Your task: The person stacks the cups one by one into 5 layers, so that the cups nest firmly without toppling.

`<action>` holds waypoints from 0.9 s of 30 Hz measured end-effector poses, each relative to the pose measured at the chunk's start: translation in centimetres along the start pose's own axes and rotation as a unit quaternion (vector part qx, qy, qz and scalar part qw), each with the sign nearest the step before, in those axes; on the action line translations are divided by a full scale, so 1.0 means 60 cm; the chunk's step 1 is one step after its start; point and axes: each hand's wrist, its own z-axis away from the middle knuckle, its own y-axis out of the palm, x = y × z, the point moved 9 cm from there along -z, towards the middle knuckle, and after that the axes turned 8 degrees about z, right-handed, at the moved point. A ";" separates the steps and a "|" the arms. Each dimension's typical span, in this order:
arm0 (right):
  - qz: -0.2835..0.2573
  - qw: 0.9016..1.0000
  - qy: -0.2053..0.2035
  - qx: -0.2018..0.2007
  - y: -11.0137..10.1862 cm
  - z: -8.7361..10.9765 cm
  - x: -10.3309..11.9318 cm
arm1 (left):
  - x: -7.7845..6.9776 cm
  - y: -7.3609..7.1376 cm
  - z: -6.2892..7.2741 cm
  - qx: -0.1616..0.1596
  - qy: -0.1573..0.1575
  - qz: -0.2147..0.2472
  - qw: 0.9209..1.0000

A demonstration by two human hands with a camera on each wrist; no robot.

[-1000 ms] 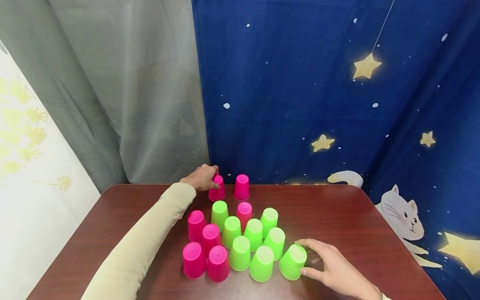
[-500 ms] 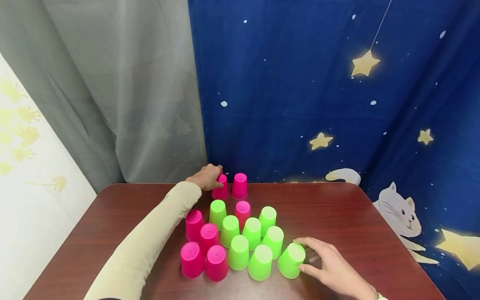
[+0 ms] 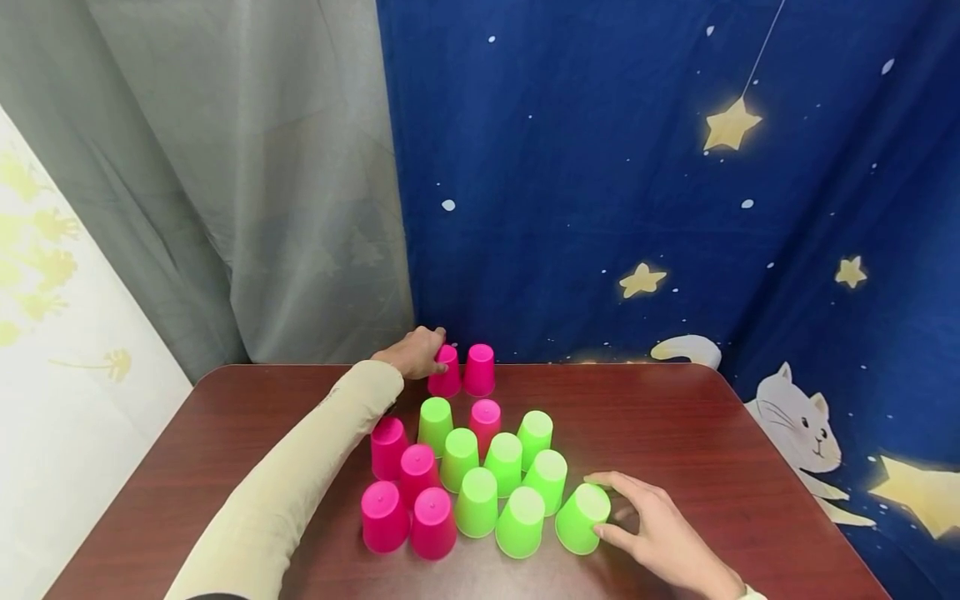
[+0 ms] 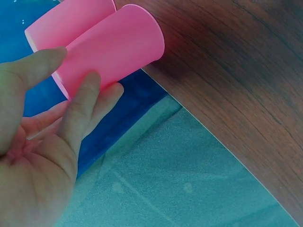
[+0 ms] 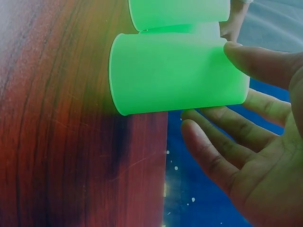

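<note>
At the table's far edge, my left hand (image 3: 416, 353) grips an upside-down pink cup (image 3: 445, 372) between thumb and fingers. Another pink cup (image 3: 480, 370) stands right beside it on the right; in the left wrist view the held cup (image 4: 113, 49) overlaps its neighbour. Near the front right, my right hand (image 3: 660, 529) is around an upside-down green cup (image 3: 581, 521). The right wrist view has the thumb at the base of this cup (image 5: 175, 73) and the fingers along its far side. Both held cups are upside down on the tabletop.
Left of the right hand, several green cups (image 3: 521, 525) stand upside down in a cluster. Pink cups (image 3: 433, 525) stand along its left side, with one pink cup (image 3: 485, 423) among the green at the back. Curtains hang behind the brown table (image 3: 645, 417).
My left hand has slid its pink cup to the right, up close to the other pink cup at the back. The right hand stays at its green cup.
</note>
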 end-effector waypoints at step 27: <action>-0.013 0.999 0.034 0.014 -0.004 -0.023 -0.030 | 0.018 -0.064 0.179 -0.089 0.076 0.112 0.987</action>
